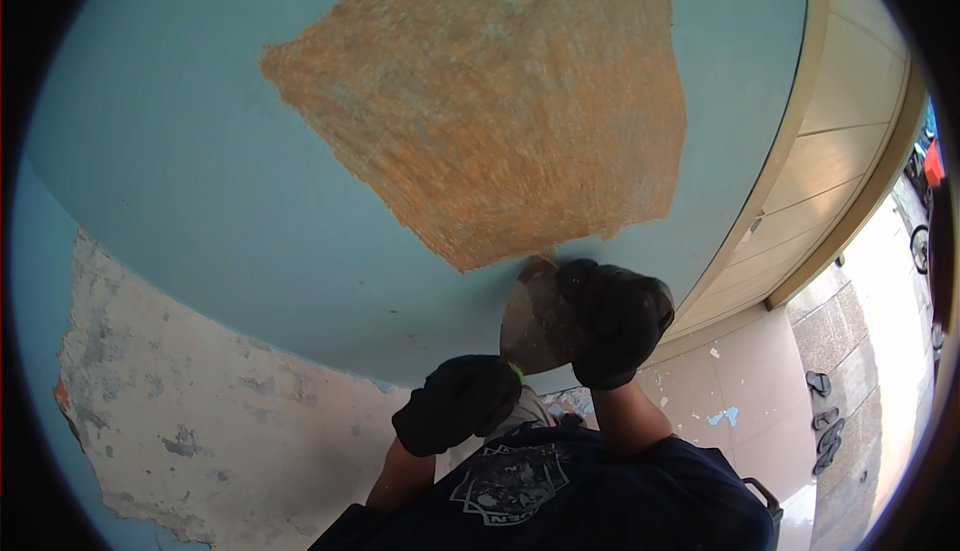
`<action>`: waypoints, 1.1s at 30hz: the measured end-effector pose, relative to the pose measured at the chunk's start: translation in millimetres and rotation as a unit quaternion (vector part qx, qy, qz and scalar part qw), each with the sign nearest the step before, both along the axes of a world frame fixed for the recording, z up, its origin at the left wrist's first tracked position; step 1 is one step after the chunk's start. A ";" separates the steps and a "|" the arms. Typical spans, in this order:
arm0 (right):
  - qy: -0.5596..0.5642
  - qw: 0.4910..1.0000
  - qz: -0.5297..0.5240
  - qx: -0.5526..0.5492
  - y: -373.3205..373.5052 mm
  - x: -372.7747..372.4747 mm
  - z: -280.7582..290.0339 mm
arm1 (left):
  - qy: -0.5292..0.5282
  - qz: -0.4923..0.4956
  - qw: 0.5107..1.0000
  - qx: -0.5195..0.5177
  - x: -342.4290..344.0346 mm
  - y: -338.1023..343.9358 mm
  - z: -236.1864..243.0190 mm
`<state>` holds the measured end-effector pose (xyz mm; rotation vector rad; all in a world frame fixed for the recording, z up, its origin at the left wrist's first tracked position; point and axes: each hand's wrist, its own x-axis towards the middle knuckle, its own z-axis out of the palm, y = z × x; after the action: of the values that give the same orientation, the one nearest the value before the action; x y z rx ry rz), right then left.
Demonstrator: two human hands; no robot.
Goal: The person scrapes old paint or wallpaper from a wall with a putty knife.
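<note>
A broad, thin scraper (535, 326) with a shiny brownish blade is held close to a pale blue wall (300, 211). My left hand (460, 403), in a black glove, is closed at the scraper's lower left corner, where a bit of green shows by the fingers. Also gloved in black, my right hand (622, 326) is bent round the blade's right side; its fingertips are hidden. The blade's upper end lies just below a rough orange-brown patch (510, 111) where the blue coat is gone.
Left and below, bare greyish plaster (210, 391) shows worn spots. A cream panelled door or shutter (830, 171) stands right. Paint flakes (722, 417) lie on the tiled floor, with several dark sandals (828, 441) beyond. Far right, a wheel (920, 248) shows outside.
</note>
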<state>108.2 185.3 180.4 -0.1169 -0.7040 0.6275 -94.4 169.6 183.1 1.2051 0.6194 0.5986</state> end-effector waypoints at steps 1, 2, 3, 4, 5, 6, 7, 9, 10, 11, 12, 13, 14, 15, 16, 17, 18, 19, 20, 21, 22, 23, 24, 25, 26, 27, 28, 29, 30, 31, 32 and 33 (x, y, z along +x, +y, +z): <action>-0.043 0.999 -0.015 0.022 1.3 1.2 -2.2 | 0.006 -0.004 1.000 0.004 0.5 -0.8 4.5; -0.037 0.999 -0.019 0.026 3.7 1.2 -2.9 | 0.048 -0.003 0.998 0.028 1.9 -5.2 9.9; -0.042 0.998 -0.019 0.032 2.6 0.8 -2.4 | 0.090 0.001 0.995 0.049 2.9 -12.6 12.1; -0.047 0.998 -0.017 0.037 1.5 0.1 -1.6 | 0.108 0.002 0.948 0.298 1.3 -7.4 -1.8; -0.041 0.998 -0.019 0.038 3.3 0.9 2.1 | 0.113 0.000 0.947 0.299 -1.9 -7.5 -4.8; -0.047 0.997 -0.012 0.053 7.6 4.1 7.1 | 0.059 -0.005 0.982 0.179 2.3 -5.2 3.4; -0.053 0.996 -0.005 0.068 9.7 6.0 8.5 | 0.006 -0.008 0.998 0.055 4.8 -3.0 7.4; -0.038 0.999 -0.025 0.016 -1.4 1.9 -5.5 | 0.037 -0.027 0.998 0.044 2.4 -3.2 -0.2; -0.027 0.999 -0.028 -0.028 -3.4 1.0 -7.4 | 0.064 -0.029 0.997 0.041 1.9 -4.4 -3.0; -0.025 0.999 -0.028 -0.027 -0.7 2.7 -6.9 | 0.066 -0.029 0.997 0.042 1.8 -2.2 -7.5; -0.031 0.999 -0.020 0.022 3.3 5.6 -3.9 | -0.001 -0.034 0.999 0.030 1.6 1.5 -13.6; -0.033 0.997 -0.005 0.070 1.6 3.1 -0.3 | -0.065 -0.033 0.997 0.015 -1.1 -4.1 -12.0; -0.027 0.997 0.001 0.069 -0.3 0.8 2.2 | -0.060 -0.027 0.998 0.015 -2.3 -9.9 -6.7; -0.027 0.999 -0.005 0.045 1.3 0.9 3.9 | -0.013 -0.017 0.999 0.050 3.2 -7.9 3.6; -0.027 0.999 -0.009 0.021 1.5 0.0 4.8 | 0.034 -0.007 0.996 0.086 6.1 -7.5 9.1; -0.025 0.999 -0.009 0.022 -1.7 -2.7 0.5 | 0.035 -0.007 0.996 0.086 3.0 -9.7 1.3; -0.016 1.000 -0.014 -0.005 -3.8 -2.1 -7.3 | 0.063 0.005 0.981 0.181 5.5 -7.7 -10.5; -0.007 0.999 -0.018 -0.032 -3.8 -1.3 -12.3 | 0.090 0.018 0.957 0.274 5.9 -5.0 -19.7; -0.009 0.999 -0.021 -0.033 -1.0 1.4 -14.9 | 0.087 0.016 0.958 0.274 2.6 -0.1 -24.0; -0.021 1.000 -0.013 0.004 -2.7 1.8 -9.8 | 0.078 -0.019 0.982 0.170 1.8 -1.2 -12.3; -0.032 0.999 -0.005 0.041 -3.3 2.0 -7.2 | 0.068 -0.054 0.994 0.063 0.5 -3.1 -6.7; -0.031 0.999 -0.003 0.038 -1.4 2.1 -10.8 | 0.069 -0.052 0.994 0.060 -1.0 -5.9 -13.1; -0.032 0.999 -0.004 0.032 1.4 2.5 -17.2 | 0.135 -0.002 0.968 0.213 -2.2 -8.4 -23.8; -0.032 0.999 -0.006 0.026 2.2 1.7 -20.4 | 0.197 0.045 0.911 0.360 -3.8 -10.1 -28.5; -0.031 0.999 -0.006 0.024 0.1 0.2 -21.2 | 0.198 0.044 0.911 0.358 -4.7 -10.5 -27.0; -0.021 0.999 0.006 0.032 0.6 1.4 -22.3 | 0.175 0.022 0.916 0.359 -1.4 -6.9 -24.5; -0.012 0.999 0.016 0.041 1.3 3.1 -23.2 | 0.150 -0.001 0.921 0.360 3.4 -2.6 -20.1; -0.014 0.999 0.014 0.041 3.6 5.1 -22.5 | 0.148 -0.003 0.921 0.360 9.6 2.2 -12.5; -0.026 0.999 -0.042 -0.019 2.8 1.3 -17.9 | 0.155 -0.008 0.948 0.279 12.2 0.1 3.8; -0.039 0.991 -0.098 -0.079 1.5 -1.4 -14.5 | 0.161 -0.013 0.967 0.196 12.0 -2.8 13.4; -0.036 0.992 -0.097 -0.079 -0.5 -2.0 -14.5 | 0.164 -0.012 0.967 0.196 7.8 -6.5 13.3; -0.042 0.996 -0.069 -0.037 2.4 0.4 -16.2 | 0.140 -0.028 0.967 0.212 4.0 -3.9 8.7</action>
<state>108.5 187.8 164.2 -0.2604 -0.7467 0.5186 -90.4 165.8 191.7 1.7244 0.7129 0.5316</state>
